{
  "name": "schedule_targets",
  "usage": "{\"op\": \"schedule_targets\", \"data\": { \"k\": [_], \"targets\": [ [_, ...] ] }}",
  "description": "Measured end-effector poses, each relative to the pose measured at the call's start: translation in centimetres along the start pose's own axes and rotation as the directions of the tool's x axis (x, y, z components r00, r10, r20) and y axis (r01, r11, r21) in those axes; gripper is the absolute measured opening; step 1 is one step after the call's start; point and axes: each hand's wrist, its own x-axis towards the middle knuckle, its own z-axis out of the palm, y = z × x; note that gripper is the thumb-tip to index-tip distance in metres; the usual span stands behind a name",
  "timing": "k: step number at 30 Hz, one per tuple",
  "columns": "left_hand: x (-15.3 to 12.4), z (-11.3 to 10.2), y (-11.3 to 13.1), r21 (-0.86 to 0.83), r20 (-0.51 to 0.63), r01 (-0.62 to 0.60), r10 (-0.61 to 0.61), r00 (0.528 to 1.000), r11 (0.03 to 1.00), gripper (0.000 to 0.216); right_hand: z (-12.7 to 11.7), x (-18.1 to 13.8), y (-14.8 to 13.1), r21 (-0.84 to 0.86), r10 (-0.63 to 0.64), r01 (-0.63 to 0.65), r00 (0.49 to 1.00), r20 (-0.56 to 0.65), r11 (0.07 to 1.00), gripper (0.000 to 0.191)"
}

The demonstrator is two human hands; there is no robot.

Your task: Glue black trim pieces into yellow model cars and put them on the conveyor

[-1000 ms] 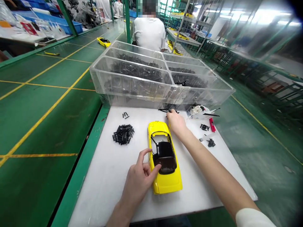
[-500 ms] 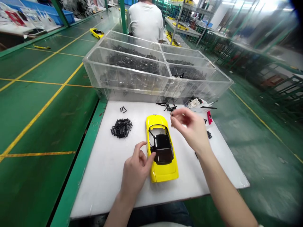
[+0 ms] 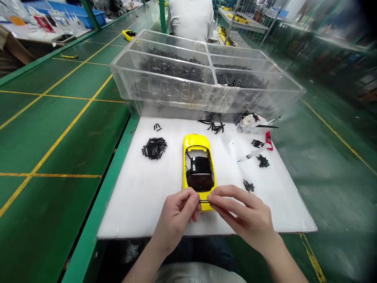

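A yellow toy car body with a black cabin lies on the white work mat, nose pointing away from me. My left hand and my right hand meet over the car's near end. Both pinch a thin black strip held between their fingertips, one hand at each end. The strip hovers just above the car's rear edge.
A pile of small black parts lies left of the car. Loose black parts, a red tool and a white pen-like tool lie to the right. Clear bins of black parts stand behind. A person in white sits beyond.
My right hand came back from the far parts with a thin black strip, down to the car's near end. My left hand left the car's side and took the strip's other end.
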Motion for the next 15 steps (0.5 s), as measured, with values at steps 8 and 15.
{"op": "schedule_targets", "data": {
  "k": [8, 15],
  "targets": [
    [-0.3, -1.0, -0.8, 0.279, -0.085, -0.051, 0.077, 0.993, 0.959, 0.033, 0.0, -0.5, 1.2, -0.108, -0.117, 0.122, 0.992, 0.047, 0.987, 0.029],
    [1.0, -2.1, -2.9, 0.384, -0.309, 0.069, 0.058, 0.949, 0.921, 0.037, 1.5, -0.6, 3.7, -0.233, -0.098, 0.12, 0.99, 0.104, 0.965, 0.025]
  ]
}}
